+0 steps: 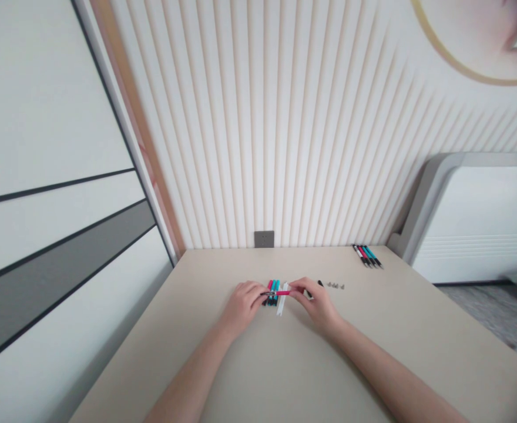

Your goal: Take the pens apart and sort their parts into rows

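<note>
A red and black pen (282, 292) is held level between my two hands. My left hand (241, 306) pinches its black end, and my right hand (318, 305) pinches the red end. Beneath it lie several red and teal pen barrels with black ends (275, 301), side by side and partly covered by my left fingers. Thin white sticks that look like pen refills (281, 305) lie just right of them. Beside my right fingers a small black piece (321, 284) is partly hidden. Several small grey metal-looking parts (335, 286) sit in a row farther right, too small to name surely.
Several pens (368, 256) in white, red and teal with black ends lie at the back right of the beige table (258, 376). A ribbed wall with a dark socket (264, 239) rises behind. A white cabinet (64, 282) stands left, a grey-edged headboard (474, 217) right.
</note>
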Demonstrator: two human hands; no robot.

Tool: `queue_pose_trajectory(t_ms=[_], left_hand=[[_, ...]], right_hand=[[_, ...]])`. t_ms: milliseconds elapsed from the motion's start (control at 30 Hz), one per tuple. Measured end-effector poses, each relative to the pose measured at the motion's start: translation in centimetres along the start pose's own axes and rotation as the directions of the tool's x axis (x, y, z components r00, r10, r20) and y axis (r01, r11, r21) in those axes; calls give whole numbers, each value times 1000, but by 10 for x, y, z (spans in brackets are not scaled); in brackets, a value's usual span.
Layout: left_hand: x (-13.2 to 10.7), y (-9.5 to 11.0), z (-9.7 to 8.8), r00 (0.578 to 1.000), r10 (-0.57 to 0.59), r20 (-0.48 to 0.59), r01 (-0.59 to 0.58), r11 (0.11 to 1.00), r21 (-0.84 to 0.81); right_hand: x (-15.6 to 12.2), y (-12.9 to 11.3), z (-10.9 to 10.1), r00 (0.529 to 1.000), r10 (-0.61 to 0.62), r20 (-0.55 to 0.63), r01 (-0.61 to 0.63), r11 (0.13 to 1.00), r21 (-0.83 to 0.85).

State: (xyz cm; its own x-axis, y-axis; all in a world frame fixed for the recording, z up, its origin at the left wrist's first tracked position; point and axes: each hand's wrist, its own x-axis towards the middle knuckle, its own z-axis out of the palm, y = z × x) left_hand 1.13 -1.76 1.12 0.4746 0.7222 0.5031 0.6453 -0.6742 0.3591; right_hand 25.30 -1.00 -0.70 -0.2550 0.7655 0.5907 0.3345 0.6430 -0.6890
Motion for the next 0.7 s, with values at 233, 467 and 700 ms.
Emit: queue_pose_trajectory(t_ms=[233,467,700], left_hand=[[1,1,4,992,-120,-40,109,971,-214],[3,0,10,885,-462,-66,328,716,-616],[-1,-9,2,985,-139,-99,125,983,-131]], right_hand=[[1,4,1,999,40,-18,-40,999,0],[3,5,-5,990,8,138,12,990,-143],[2,4,-6,873,-145,466,288,924,-251]])
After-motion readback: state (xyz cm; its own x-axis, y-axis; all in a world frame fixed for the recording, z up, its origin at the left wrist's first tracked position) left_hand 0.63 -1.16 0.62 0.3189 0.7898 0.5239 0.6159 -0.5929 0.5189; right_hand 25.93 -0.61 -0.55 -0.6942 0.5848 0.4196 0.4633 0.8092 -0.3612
